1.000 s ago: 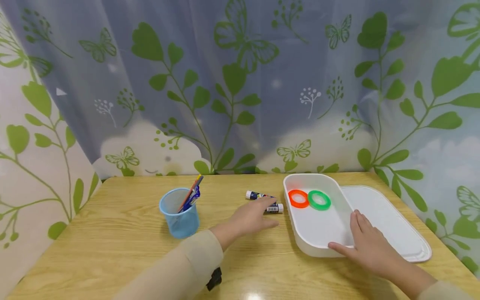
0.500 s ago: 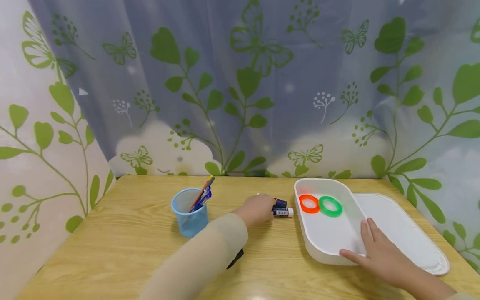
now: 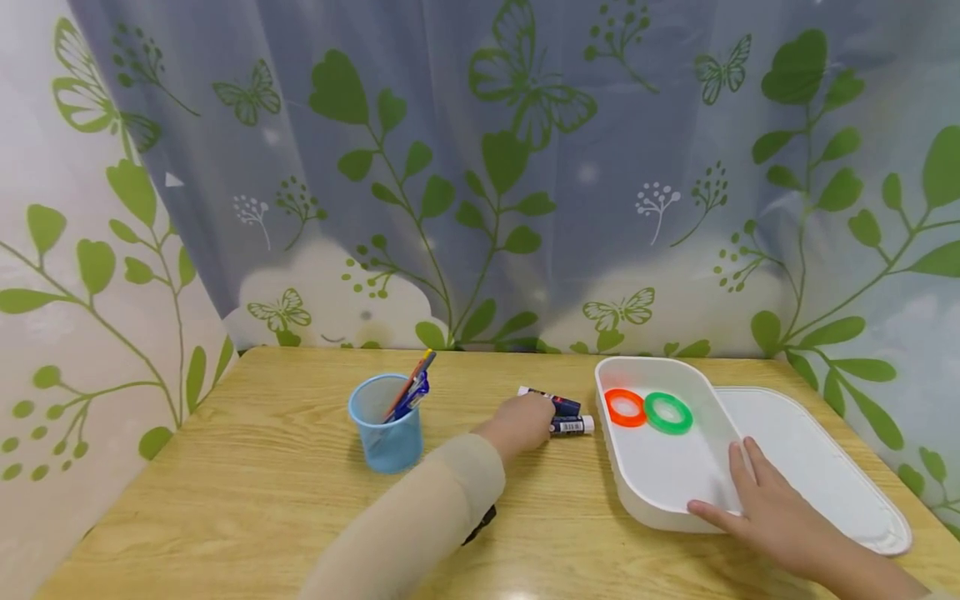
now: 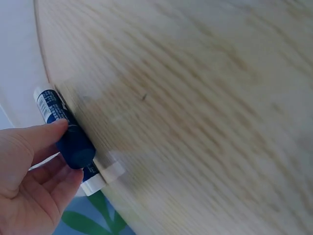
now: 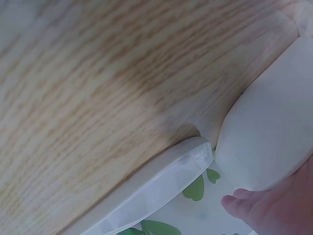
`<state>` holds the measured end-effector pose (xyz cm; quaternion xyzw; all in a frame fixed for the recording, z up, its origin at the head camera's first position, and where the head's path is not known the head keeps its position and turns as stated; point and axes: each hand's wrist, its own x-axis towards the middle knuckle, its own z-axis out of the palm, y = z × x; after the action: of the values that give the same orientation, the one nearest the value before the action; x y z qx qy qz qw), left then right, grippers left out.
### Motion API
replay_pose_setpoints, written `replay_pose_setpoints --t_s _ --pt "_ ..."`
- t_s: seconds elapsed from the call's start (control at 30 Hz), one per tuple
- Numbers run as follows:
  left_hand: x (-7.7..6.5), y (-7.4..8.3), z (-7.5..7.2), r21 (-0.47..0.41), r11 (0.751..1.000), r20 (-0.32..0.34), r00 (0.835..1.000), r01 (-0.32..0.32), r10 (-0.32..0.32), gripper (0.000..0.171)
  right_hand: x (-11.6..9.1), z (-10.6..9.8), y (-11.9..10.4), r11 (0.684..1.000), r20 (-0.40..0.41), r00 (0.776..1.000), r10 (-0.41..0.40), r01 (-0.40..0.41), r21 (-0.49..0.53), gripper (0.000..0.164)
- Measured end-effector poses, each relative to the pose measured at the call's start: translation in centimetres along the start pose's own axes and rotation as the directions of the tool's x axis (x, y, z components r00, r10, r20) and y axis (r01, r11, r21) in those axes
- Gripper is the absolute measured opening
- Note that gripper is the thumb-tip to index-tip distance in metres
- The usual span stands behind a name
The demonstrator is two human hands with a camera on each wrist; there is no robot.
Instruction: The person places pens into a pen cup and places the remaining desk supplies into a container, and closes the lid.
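My left hand [image 3: 521,421] pinches a dark blue glue stick [image 4: 73,137] with a white end between thumb and fingers, low over the wooden table. Right beside it lies a second dark blue glue stick [image 3: 567,406], its white end [image 4: 93,185] showing past the held one in the left wrist view. My right hand [image 3: 776,517] rests with straight fingers against the right side of a white box [image 3: 675,479], thumb at the front rim. Inside the box, an orange ring [image 3: 625,422] and a green ring [image 3: 669,429] lie side by side at the far end.
A white lid [image 3: 817,467] lies to the right of the box. At the left stands a light blue mesh cup [image 3: 392,446] holding pens [image 3: 411,392]. A leaf-patterned curtain [image 3: 420,167] hangs behind the wooden table [image 3: 247,483].
My left hand has reached over the glue sticks, and its fingers have closed on one. The right hand stays at the box. The head view has turned left, so everything shifts right in it.
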<state>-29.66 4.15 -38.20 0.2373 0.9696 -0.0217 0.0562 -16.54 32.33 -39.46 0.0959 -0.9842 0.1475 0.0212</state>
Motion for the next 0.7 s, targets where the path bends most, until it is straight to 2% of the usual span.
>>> replay_pose_setpoints --t_s 0.3,0.53,0.7 --pt "-0.7 -0.1 -0.8 -0.036 0.999 -0.096 0.995 -0.009 0.005 0.017 -0.2 -0.2 0.0 1.000 0.018 1.000 0.012 -0.011 -0.007 0.096" --pt "-1.6 0.3 -1.8 -0.049 0.998 -0.111 0.994 -0.031 0.026 0.014 -0.3 -0.2 0.1 1.000 0.010 1.000 0.009 -0.009 -0.002 0.096" --pt "-2.4 0.6 -3.3 -0.017 0.999 -0.107 0.993 -0.041 0.039 0.012 0.0 0.0 0.2 1.000 0.004 1.000 -0.001 0.001 -0.005 0.096"
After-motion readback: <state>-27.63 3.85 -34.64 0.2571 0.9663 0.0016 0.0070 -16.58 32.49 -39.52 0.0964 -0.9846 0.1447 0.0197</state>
